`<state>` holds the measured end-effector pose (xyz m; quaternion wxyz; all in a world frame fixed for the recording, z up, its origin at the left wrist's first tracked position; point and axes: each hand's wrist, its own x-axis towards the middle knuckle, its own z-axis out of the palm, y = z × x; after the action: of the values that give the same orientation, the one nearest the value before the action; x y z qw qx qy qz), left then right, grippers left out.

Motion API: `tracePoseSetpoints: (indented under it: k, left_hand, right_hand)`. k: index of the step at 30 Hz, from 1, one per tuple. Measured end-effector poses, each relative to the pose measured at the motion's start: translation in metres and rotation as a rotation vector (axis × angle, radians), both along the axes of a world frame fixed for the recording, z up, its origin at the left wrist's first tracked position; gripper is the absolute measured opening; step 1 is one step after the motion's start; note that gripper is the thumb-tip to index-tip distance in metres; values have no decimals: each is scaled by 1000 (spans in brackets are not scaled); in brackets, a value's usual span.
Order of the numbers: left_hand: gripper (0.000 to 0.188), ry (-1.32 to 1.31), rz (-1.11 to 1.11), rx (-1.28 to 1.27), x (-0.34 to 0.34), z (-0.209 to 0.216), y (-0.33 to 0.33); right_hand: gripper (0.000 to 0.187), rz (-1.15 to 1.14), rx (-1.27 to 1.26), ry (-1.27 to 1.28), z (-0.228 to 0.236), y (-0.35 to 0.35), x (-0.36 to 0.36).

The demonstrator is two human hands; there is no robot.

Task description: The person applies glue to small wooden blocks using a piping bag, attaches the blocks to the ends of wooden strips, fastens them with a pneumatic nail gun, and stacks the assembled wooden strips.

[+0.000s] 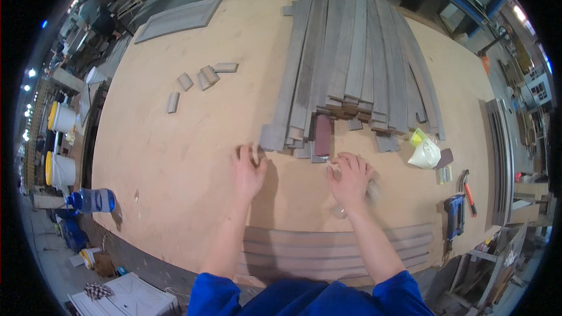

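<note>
My left hand [249, 175] is over the tabletop, its fingers curved and apart, close to the end of a grey slat [272, 137]. To the right, my right hand [350, 180] has bent, spread fingers, with no held thing visible in it. A blurred, see-through object [373, 191] shows beside that wrist; its kind cannot be made out. Ahead of both hands lies a large pile of long grey wooden slats [345, 47], layered with uneven near ends. A dark red block [323, 136] rests against these ends. Several grey slats [328, 251] lie crosswise beneath my forearms.
Short grey wood pieces [208, 76] and a grey panel [181, 20] lie at the left. A blue water bottle [93, 200] stands at the left edge. On the right are a white bag [425, 154], a hammer [468, 193], a blue tool [454, 216] and stacked slats [500, 161].
</note>
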<state>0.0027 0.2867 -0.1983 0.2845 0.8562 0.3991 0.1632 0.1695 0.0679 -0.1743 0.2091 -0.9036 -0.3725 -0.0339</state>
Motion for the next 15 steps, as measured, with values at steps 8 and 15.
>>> tracePoseSetpoints:
  k: [8, 15]
  left_hand:
    - [61, 38, -141, -16, 16, -10, 33]
    - [33, -160, -17, -45, -75, -17, 10]
  right_hand:
    - [28, 217, 192, 61, 16, -17, -63]
    - [34, 186, 228, 199, 29, -58, -96]
